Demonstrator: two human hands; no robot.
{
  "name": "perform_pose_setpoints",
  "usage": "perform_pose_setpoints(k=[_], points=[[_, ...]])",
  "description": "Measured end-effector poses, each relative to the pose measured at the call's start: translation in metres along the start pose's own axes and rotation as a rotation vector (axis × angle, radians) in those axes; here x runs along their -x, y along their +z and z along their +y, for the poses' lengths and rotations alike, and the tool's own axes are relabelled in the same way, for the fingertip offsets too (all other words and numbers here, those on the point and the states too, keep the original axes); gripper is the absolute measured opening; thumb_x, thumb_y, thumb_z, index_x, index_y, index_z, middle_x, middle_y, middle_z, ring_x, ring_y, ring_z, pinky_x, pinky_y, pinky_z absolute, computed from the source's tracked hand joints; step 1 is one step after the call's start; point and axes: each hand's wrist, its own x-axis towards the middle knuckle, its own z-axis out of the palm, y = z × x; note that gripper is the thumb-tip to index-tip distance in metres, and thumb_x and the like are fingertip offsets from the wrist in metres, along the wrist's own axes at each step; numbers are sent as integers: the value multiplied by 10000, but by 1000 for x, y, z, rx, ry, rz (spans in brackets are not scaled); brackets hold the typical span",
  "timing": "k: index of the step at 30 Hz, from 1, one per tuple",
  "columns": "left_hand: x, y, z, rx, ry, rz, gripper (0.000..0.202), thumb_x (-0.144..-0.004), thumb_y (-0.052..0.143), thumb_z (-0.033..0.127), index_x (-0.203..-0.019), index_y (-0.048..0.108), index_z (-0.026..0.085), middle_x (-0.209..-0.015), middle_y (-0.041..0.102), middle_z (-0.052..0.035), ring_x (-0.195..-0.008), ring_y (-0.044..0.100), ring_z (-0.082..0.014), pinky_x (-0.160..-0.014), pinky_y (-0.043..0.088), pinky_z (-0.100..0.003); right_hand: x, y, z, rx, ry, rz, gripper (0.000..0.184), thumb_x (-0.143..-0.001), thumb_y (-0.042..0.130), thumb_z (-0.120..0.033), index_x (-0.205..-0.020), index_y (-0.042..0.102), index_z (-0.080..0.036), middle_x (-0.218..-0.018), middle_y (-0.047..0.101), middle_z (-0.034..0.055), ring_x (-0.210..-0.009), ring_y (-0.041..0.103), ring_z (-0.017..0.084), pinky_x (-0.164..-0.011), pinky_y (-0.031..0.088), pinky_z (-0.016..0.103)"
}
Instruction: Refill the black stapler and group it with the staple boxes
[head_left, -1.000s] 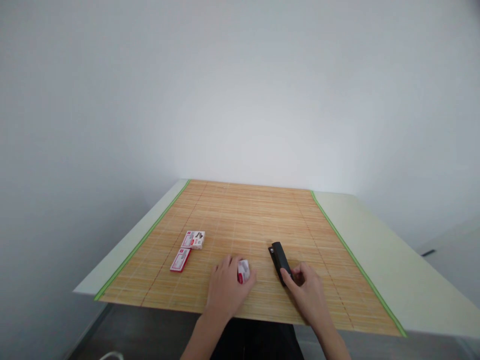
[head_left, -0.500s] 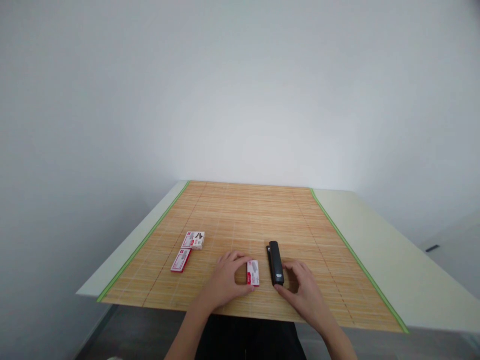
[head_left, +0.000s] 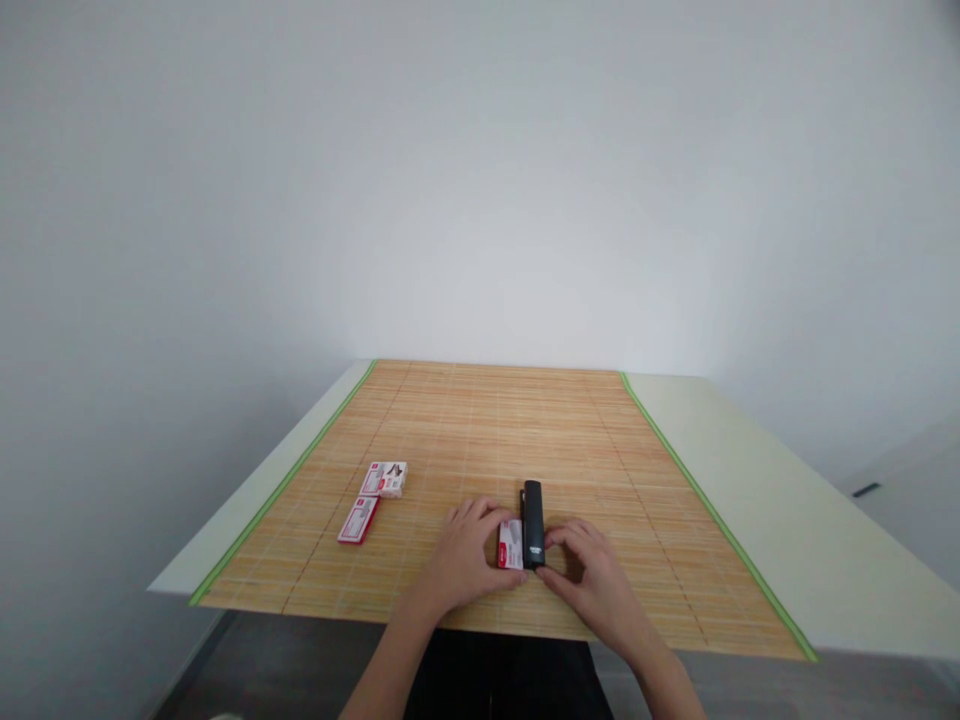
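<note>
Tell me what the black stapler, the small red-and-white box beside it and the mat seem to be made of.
Black stapler: casing probably plastic, given its smooth, dark surface.
Small red-and-white box: likely thin printed card, judging by its flat printed face.
Mat: apparently bamboo or similar wood, in thin, straw-coloured parallel strips.

Only one cam, head-worn, so basically wearer's-eye view. Faces forward, tipped down over desk, pretty wide. Hands sit fairly close, low in frame; wall fills top half.
</note>
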Motion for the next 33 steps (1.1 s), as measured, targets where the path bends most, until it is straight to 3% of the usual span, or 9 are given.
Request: perform_pose_setpoints(k=[14, 22, 27, 29, 33], points=[[-2, 2, -2, 16, -4, 11, 742, -662, 894, 414, -1354, 628, 371, -1341, 600, -40, -1261, 517, -328, -1076, 404, -478, -3, -7, -1, -35, -46, -58, 146, -870, 728, -295, -1012, 693, -286, -1084, 716, 43, -1078, 620, 278, -961, 474, 451], [-2, 3, -4, -19, -3, -9, 766, -700, 890, 501, -1398, 603, 374, -1391, 580, -51, -1304, 484, -339, -1101, 388, -498, -4, -8, -3, -9, -22, -63, 149, -867, 733, -316, -997, 666, -289, -1067, 710, 25, -1086, 610, 268, -1043, 426, 476], [2, 5, -5, 35, -5, 6, 1145, -595, 912, 666, -1569, 405, 344, -1512, 482, -88, -1390, 431, -353, -1163, 372, -517, 0, -7, 0, -13, 7, -40, 217, -831, 753, -309, -998, 620, -275, -1033, 689, 20, -1048, 609, 261, -1027, 439, 464], [7, -5, -5, 66, -9, 32, 1173, -621, 902, 663, -1602, 338, 351, -1545, 438, -87, -1417, 417, -337, -1190, 367, -503, 1, -7, 1, -39, 27, -23, 239, -822, 752, -294, -1009, 605, -270, -1050, 675, 28, -1046, 606, 258, -969, 472, 428], [20, -57, -25, -32, -83, 254, 759, -776, 832, 564, -1453, 541, 384, -1417, 509, -54, -1346, 482, -305, -1172, 395, -488, 2, -6, 3, -71, 56, 0, 304, -803, 752, -276, -1063, 595, -269, -1099, 652, 41, -1061, 601, 257, -916, 500, 398]])
